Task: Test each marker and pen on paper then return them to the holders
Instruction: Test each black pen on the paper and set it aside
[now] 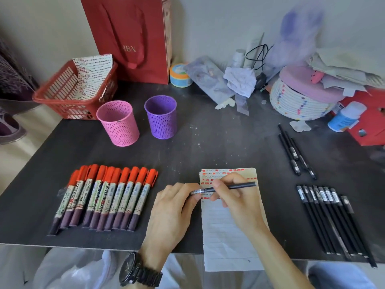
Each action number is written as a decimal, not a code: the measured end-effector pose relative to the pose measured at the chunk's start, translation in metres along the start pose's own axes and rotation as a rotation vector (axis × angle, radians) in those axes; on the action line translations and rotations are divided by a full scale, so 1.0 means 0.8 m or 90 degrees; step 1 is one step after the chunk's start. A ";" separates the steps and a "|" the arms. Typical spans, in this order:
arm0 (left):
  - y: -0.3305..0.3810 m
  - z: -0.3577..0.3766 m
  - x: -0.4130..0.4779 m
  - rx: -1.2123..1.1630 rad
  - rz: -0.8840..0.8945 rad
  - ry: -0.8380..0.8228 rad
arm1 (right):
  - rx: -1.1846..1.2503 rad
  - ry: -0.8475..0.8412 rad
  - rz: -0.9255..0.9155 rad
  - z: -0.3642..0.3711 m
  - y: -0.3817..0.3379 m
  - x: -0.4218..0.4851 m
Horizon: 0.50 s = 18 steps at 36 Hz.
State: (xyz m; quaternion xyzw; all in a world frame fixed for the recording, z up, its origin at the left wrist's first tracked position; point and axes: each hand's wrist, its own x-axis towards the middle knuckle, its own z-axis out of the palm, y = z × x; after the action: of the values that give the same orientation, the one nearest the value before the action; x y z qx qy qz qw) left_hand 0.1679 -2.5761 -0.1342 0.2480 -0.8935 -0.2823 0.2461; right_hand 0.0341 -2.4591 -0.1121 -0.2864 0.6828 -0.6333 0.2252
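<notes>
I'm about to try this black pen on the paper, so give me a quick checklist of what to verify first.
1. Thin black pen held by both hands: ok; right hand, left hand.
2. Cap off: cannot tell.
3. Lined paper strip under the pen: ok.
4. Blank lines below the red marks: ok.
5. Pink mesh holder and purple mesh holder upright: ok.
6. Red-capped markers clear of the paper: ok.

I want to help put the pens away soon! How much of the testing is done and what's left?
Red test marks already fill the top of the paper. The right hand and left hand hold a black pen over it now. The pink holder and purple holder look empty, so the red markers and black pens all await returning.
</notes>
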 end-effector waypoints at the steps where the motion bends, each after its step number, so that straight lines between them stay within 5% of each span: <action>1: -0.002 0.002 -0.001 0.002 0.012 0.009 | -0.004 -0.004 0.002 0.003 -0.002 -0.001; 18: 0.004 0.007 -0.003 0.056 0.007 -0.020 | 0.016 -0.049 0.026 0.004 -0.008 0.001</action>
State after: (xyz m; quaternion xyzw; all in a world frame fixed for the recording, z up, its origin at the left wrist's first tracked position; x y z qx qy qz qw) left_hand 0.1654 -2.5707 -0.1370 0.2490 -0.9101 -0.2452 0.2226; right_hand 0.0364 -2.4624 -0.1063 -0.2934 0.6713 -0.6256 0.2681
